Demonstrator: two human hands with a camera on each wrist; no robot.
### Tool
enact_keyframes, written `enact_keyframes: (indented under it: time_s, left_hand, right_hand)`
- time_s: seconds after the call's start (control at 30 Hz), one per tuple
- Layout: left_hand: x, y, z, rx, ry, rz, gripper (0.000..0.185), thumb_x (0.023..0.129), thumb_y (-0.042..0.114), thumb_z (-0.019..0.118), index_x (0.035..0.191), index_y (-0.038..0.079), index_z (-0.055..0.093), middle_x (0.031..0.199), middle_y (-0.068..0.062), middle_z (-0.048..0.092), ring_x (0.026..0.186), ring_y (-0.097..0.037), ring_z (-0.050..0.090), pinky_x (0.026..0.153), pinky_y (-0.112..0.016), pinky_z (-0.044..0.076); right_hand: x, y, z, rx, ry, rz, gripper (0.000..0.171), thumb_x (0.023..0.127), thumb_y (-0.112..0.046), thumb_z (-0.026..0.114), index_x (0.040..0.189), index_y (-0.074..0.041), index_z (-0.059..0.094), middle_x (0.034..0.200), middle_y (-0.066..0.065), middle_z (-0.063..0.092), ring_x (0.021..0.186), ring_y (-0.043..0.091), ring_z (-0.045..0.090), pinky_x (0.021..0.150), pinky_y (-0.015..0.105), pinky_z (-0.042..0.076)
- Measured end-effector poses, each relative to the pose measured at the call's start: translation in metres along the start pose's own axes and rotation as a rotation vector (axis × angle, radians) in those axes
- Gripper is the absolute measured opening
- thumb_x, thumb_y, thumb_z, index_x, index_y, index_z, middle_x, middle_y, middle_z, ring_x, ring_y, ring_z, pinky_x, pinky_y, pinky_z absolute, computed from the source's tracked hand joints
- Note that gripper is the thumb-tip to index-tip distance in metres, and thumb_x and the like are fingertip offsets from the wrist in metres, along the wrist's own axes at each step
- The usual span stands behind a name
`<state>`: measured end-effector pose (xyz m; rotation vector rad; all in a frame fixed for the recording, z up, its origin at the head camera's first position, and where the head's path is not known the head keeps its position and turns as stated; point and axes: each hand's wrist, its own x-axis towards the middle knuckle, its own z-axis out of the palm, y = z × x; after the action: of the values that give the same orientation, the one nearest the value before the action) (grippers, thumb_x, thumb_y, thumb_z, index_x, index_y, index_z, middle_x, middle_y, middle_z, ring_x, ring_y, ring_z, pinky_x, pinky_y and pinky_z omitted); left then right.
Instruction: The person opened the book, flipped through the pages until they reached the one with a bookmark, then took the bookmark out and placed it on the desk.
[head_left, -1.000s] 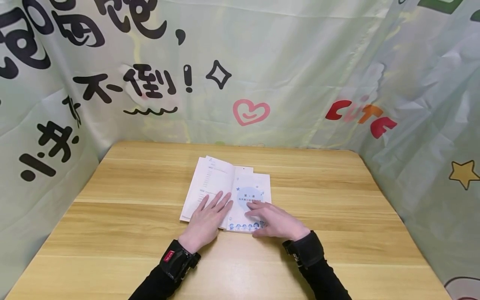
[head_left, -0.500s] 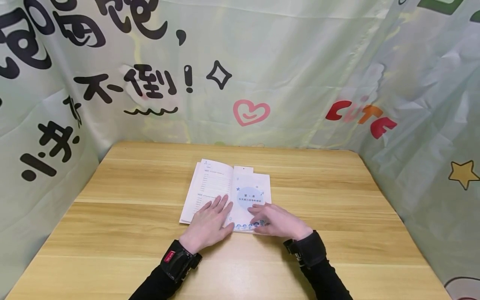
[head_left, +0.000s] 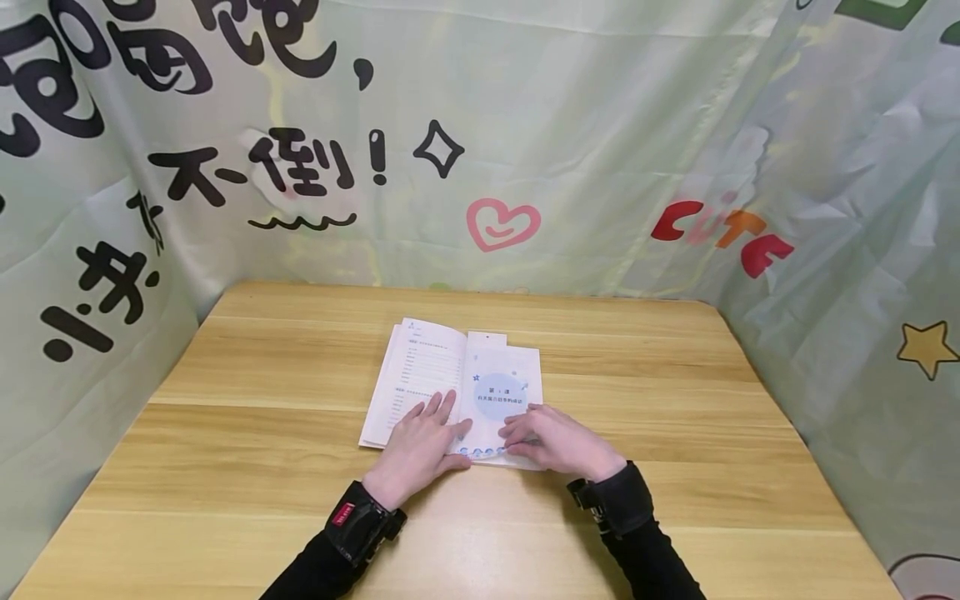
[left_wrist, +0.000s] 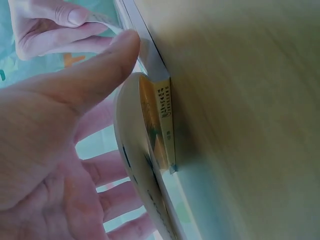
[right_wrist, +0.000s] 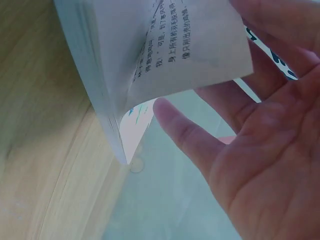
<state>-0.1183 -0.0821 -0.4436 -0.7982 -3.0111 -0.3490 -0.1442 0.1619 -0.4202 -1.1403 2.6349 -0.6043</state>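
Note:
An open book (head_left: 429, 358) lies on the table, printed text on its left page and a blue circle with small figures on its right page (head_left: 501, 375). My left hand (head_left: 416, 446) rests on the lower left page with straight, spread fingers, its thumb by the bottom edge at the fold. A yellow spine (left_wrist: 165, 112) shows below that thumb in the left wrist view. At the lower right corner my right hand (head_left: 558, 440) pinches the page between thumb and fingers. In the right wrist view the lifted page (right_wrist: 200, 55) bends up, its printed underside showing.
The wooden table (head_left: 660, 383) extends around the book on all sides. A pale strip of paper (head_left: 487, 338) sticks out past the book's top edge. Printed fabric (head_left: 585, 150) hangs behind and beside the table.
My left hand has shifted slightly down toward the fold, and the left page has settled a little lower. My right fingers have drawn together at the corner, and the right page's lower edge has lifted.

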Motion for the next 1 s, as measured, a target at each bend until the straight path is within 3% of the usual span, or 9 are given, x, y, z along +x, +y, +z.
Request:
enact_keyframes:
  time_s: [0.2, 0.4, 0.47, 0.63, 0.8, 0.9, 1.0]
  left_hand:
    - [0.0, 0.001, 0.0, 0.005, -0.006, 0.002, 0.049, 0.091, 0.046, 0.068, 0.131, 0.017, 0.069, 0.154, -0.024, 0.047, 0.141, -0.042, 0.048, 0.116, -0.057, 0.04]
    - [-0.001, 0.003, 0.001, 0.042, 0.029, 0.027, 0.039, 0.095, 0.037, 0.067, 0.13, 0.019, 0.069, 0.148, -0.023, 0.053, 0.137, -0.043, 0.052, 0.11, -0.061, 0.043]
    - [0.0, 0.004, 0.001, 0.039, 0.046, 0.027, 0.038, 0.094, 0.034, 0.067, 0.129, 0.019, 0.069, 0.146, -0.022, 0.056, 0.135, -0.043, 0.053, 0.109, -0.063, 0.044]
    - [0.001, 0.006, 0.001, 0.048, 0.088, 0.01, 0.041, 0.091, 0.033, 0.068, 0.13, 0.017, 0.067, 0.142, -0.019, 0.06, 0.132, -0.042, 0.057, 0.105, -0.065, 0.046]
    - [0.004, 0.009, 0.003, 0.05, 0.169, -0.014, 0.047, 0.094, 0.035, 0.067, 0.134, 0.01, 0.064, 0.134, -0.014, 0.067, 0.124, -0.039, 0.063, 0.1, -0.063, 0.05]
    - [0.005, 0.009, 0.004, 0.021, 0.244, -0.026, 0.047, 0.094, 0.032, 0.067, 0.134, 0.007, 0.063, 0.121, -0.015, 0.074, 0.115, -0.037, 0.069, 0.095, -0.061, 0.054]
    - [0.007, 0.007, 0.004, -0.036, 0.319, -0.049, 0.045, 0.093, 0.026, 0.069, 0.133, 0.005, 0.062, 0.096, -0.015, 0.077, 0.09, -0.035, 0.074, 0.078, -0.052, 0.059]
  right_hand:
    - [-0.001, 0.001, 0.0, -0.001, 0.0, 0.0, 0.014, 0.09, -0.012, 0.072, 0.102, -0.011, 0.08, 0.117, 0.008, 0.076, 0.115, 0.025, 0.071, 0.105, 0.05, 0.05]
    - [0.0, 0.0, -0.002, -0.008, 0.109, -0.038, 0.016, 0.088, -0.007, 0.072, 0.102, -0.007, 0.079, 0.108, 0.005, 0.079, 0.103, 0.02, 0.074, 0.112, 0.058, 0.044]
    - [0.001, -0.001, -0.002, -0.025, 0.165, -0.054, 0.013, 0.088, -0.005, 0.073, 0.099, -0.007, 0.079, 0.101, 0.002, 0.079, 0.097, 0.017, 0.074, 0.112, 0.057, 0.045]
    - [0.009, -0.003, 0.002, -0.113, 0.372, -0.141, 0.008, 0.086, -0.007, 0.077, 0.093, -0.01, 0.079, 0.092, -0.001, 0.078, 0.089, 0.013, 0.072, 0.095, 0.04, 0.057]
    - [0.014, -0.003, 0.007, -0.162, 0.611, -0.24, 0.017, 0.078, -0.003, 0.083, 0.094, -0.008, 0.078, 0.106, 0.005, 0.077, 0.106, 0.024, 0.068, 0.098, 0.043, 0.054]
    - [0.015, -0.003, 0.007, -0.149, 0.721, -0.256, 0.026, 0.076, 0.001, 0.083, 0.1, -0.006, 0.076, 0.116, 0.009, 0.074, 0.113, 0.028, 0.064, 0.101, 0.045, 0.052]
    - [0.015, -0.003, 0.006, -0.127, 0.768, -0.23, 0.034, 0.078, 0.002, 0.081, 0.11, -0.005, 0.074, 0.121, 0.011, 0.071, 0.116, 0.028, 0.063, 0.101, 0.044, 0.052]
